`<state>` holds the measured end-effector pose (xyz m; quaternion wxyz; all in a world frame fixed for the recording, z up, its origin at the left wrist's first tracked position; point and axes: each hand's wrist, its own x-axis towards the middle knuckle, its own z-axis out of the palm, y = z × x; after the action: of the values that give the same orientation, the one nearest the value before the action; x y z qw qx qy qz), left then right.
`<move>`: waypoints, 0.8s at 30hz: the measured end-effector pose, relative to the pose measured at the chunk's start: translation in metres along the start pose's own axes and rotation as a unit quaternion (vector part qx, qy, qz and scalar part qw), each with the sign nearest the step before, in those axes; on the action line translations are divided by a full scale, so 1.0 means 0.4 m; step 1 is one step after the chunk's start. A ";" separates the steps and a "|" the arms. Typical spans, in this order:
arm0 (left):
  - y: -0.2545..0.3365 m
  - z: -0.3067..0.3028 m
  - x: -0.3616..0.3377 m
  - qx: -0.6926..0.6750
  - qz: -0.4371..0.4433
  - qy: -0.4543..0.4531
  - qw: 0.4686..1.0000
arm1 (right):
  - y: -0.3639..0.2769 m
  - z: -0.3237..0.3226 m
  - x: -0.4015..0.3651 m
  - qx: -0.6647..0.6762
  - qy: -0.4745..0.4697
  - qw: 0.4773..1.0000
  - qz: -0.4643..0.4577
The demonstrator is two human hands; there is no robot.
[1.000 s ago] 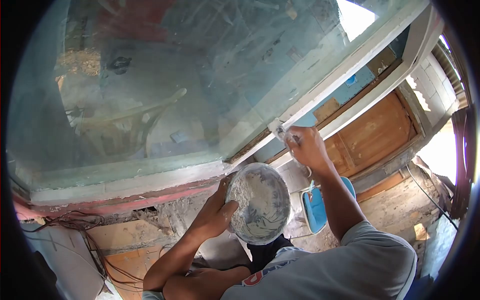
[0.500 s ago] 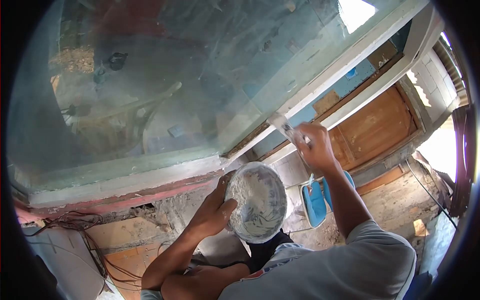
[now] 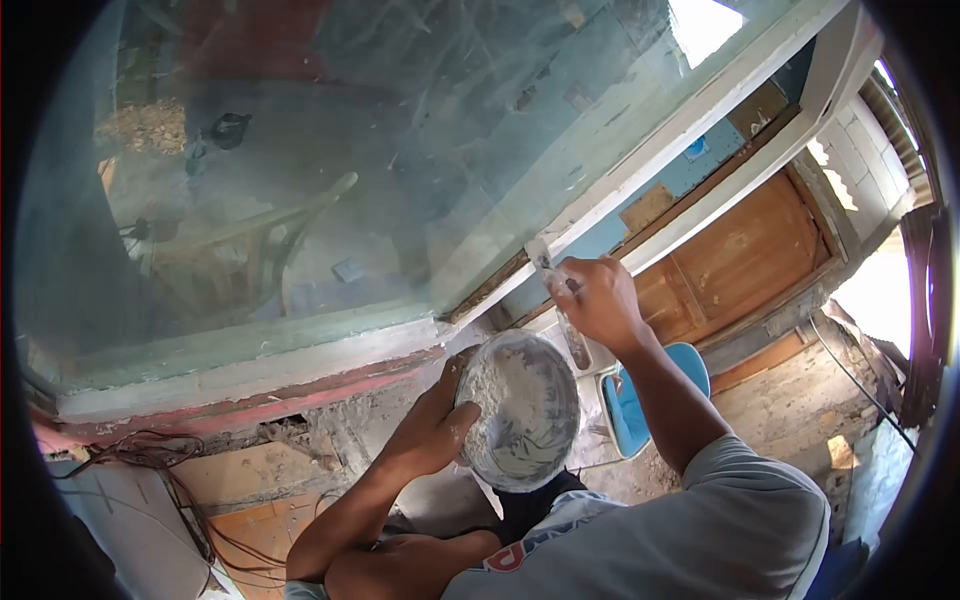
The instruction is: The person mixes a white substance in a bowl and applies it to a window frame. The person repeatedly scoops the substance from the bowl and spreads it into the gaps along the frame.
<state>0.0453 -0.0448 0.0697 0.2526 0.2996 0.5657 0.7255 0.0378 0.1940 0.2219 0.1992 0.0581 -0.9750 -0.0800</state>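
Observation:
My left hand (image 3: 435, 425) grips a round bowl (image 3: 570, 425) by its side, thumb over the rim. Whitish paste or powder coats the inside, thickest toward the left. In my closed right hand (image 3: 600, 302) is a putty knife (image 3: 541, 257), smeared white. Its blade end is up against the white frame (image 3: 640, 180) beside the glass pane, and the other end sticks out below my fist. Bare brown wood (image 3: 495, 285) shows along the frame just left of the blade.
The large glass pane (image 3: 300, 130) fills the upper left. A blue-backed chair (image 3: 690, 368) stands under my right forearm. Brown wooden panel (image 3: 740, 255) lies to the right. Loose cables (image 3: 190, 490) hang at lower left, and a thin dark cable (image 3: 860, 385) runs at right.
My right hand has moved slightly left and down, turning the putty knife more upright along the frame. The bowl has shifted a little right and down with my left hand.

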 end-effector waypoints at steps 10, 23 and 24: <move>-0.019 0.003 -0.007 0.008 0.000 0.000 1.000 | -0.026 -0.038 0.038 -0.041 -0.034 0.996 0.066; -0.015 0.001 -0.006 0.002 0.011 -0.037 0.999 | 0.012 -0.174 0.096 0.003 -0.008 0.993 0.120; 0.002 -0.001 -0.008 -0.026 -0.033 -0.050 0.998 | 0.022 -0.185 0.102 0.018 0.000 0.993 0.117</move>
<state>0.0471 -0.0476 0.0697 0.3122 0.3094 0.5431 0.7155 0.0292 0.1870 0.3060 0.2057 -0.0525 -0.9764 -0.0389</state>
